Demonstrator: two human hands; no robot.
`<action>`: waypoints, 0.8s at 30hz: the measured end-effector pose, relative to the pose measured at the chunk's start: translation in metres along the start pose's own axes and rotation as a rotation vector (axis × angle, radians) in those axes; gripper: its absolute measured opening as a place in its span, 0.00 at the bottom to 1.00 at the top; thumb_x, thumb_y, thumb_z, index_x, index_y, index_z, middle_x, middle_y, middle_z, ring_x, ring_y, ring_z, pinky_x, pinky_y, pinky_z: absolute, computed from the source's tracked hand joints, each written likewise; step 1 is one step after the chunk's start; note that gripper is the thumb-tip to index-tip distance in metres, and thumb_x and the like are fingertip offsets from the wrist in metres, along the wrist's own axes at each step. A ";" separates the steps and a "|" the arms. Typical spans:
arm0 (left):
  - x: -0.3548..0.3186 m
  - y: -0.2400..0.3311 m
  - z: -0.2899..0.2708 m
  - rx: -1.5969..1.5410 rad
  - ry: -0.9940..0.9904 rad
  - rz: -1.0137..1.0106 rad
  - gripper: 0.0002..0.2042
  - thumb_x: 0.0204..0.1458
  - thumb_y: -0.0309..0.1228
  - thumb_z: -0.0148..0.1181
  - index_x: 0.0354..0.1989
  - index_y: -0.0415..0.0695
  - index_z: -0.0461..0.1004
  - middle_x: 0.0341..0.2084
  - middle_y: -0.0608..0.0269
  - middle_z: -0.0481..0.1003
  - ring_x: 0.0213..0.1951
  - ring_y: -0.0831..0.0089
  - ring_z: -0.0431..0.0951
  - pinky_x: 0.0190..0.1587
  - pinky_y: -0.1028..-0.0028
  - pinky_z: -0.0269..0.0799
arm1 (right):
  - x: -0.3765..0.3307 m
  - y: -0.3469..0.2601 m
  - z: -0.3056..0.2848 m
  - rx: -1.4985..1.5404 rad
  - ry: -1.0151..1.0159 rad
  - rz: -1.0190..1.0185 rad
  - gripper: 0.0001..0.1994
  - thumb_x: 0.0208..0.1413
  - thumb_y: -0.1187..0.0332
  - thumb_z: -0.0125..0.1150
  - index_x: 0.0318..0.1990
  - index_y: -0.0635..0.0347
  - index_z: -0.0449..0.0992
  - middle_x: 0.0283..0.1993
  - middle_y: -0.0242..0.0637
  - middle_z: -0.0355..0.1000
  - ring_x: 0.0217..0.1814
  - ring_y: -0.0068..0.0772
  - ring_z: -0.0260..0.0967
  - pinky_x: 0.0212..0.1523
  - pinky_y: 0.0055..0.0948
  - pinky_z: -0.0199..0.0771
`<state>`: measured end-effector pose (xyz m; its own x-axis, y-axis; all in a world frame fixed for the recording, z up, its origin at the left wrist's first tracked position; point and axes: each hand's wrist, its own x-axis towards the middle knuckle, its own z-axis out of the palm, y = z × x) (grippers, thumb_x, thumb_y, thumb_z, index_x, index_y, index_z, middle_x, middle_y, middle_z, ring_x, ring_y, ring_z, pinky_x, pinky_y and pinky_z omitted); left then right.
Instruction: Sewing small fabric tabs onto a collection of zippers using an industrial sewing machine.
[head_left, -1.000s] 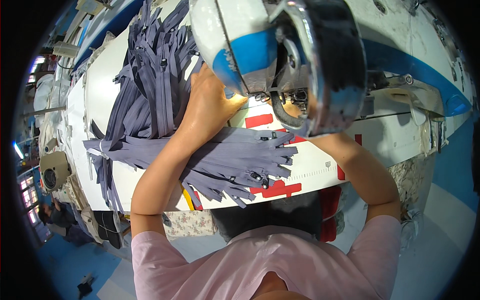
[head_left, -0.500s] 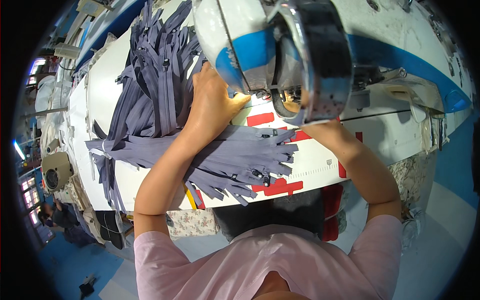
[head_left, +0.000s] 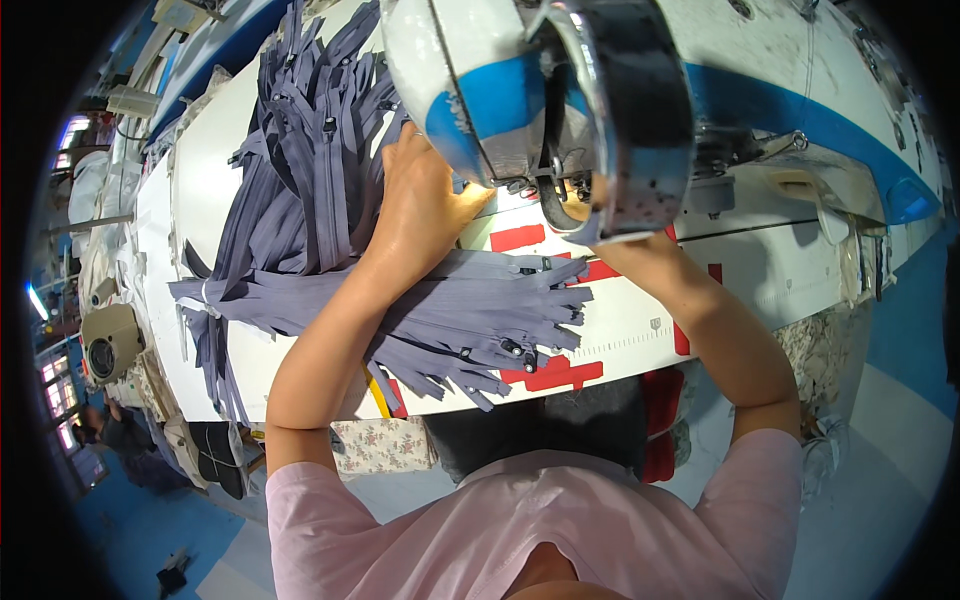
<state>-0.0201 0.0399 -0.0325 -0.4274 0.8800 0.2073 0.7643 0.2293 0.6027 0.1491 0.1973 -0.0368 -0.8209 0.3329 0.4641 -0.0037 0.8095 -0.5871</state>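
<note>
Beside the needle area of a white and blue sewing machine (head_left: 480, 100), my left hand (head_left: 425, 190) is bent with its thumb reaching in under the machine head. Its fingertips are partly hidden; a small grey-blue bit shows by the thumb, too little to name. The machine head covers the fingers of my right hand (head_left: 632, 250), leaving mainly the wrist in sight. Grey-purple zippers (head_left: 310, 190) with dark sliders lie heaped to the left of my left hand. Under my left forearm, a tied bundle of zippers (head_left: 450, 310) fans out across the white machine table (head_left: 640, 320).
Red tape (head_left: 552, 374) and a printed ruler scale mark the table's near part. A yellow strip (head_left: 376, 390) lies at the front edge. Floral fabric (head_left: 385, 447) hangs below it. A beige round-faced device (head_left: 112, 343) stands at the left; a person (head_left: 130, 435) is farther off.
The whole view has shifted very slightly. Both hands stay beside the needle area, and the zippers lie as before.
</note>
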 end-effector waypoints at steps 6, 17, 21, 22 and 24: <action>0.000 0.001 -0.002 0.036 -0.039 -0.050 0.15 0.42 0.28 0.72 0.40 0.42 0.80 0.43 0.51 0.74 0.52 0.53 0.69 0.50 0.58 0.60 | 0.021 -0.020 -0.020 -0.224 -0.741 0.432 0.30 0.59 0.62 0.66 0.64 0.68 0.64 0.58 0.53 0.70 0.60 0.42 0.70 0.58 0.35 0.71; 0.001 0.002 -0.004 0.010 -0.050 -0.033 0.14 0.43 0.29 0.71 0.40 0.42 0.80 0.44 0.51 0.74 0.52 0.53 0.69 0.52 0.58 0.60 | 0.002 0.004 0.005 -0.121 0.047 -0.120 0.15 0.40 0.83 0.52 0.39 0.66 0.75 0.37 0.56 0.74 0.43 0.65 0.69 0.44 0.55 0.67; -0.003 0.003 -0.002 0.030 -0.056 -0.018 0.13 0.43 0.28 0.71 0.38 0.40 0.80 0.41 0.52 0.74 0.50 0.54 0.68 0.52 0.59 0.59 | 0.001 -0.001 0.001 -0.136 0.080 -0.120 0.14 0.41 0.82 0.51 0.38 0.66 0.75 0.37 0.56 0.74 0.43 0.65 0.69 0.44 0.54 0.67; -0.003 0.003 -0.001 0.030 -0.055 -0.019 0.13 0.43 0.28 0.71 0.38 0.40 0.80 0.41 0.52 0.74 0.50 0.54 0.68 0.52 0.59 0.59 | 0.001 0.000 -0.001 -0.069 0.057 -0.097 0.13 0.41 0.81 0.51 0.37 0.66 0.75 0.37 0.56 0.73 0.43 0.65 0.69 0.43 0.54 0.66; -0.003 0.000 0.002 -0.015 -0.040 -0.023 0.13 0.43 0.27 0.71 0.38 0.39 0.80 0.42 0.51 0.74 0.51 0.52 0.68 0.52 0.59 0.60 | 0.000 0.000 -0.004 -0.001 0.032 -0.075 0.12 0.41 0.80 0.51 0.36 0.66 0.75 0.37 0.57 0.73 0.43 0.64 0.69 0.43 0.54 0.66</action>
<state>-0.0179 0.0381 -0.0349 -0.4253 0.8904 0.1624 0.7467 0.2438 0.6188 0.1515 0.1992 -0.0348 -0.7994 0.2865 0.5280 -0.0638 0.8335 -0.5488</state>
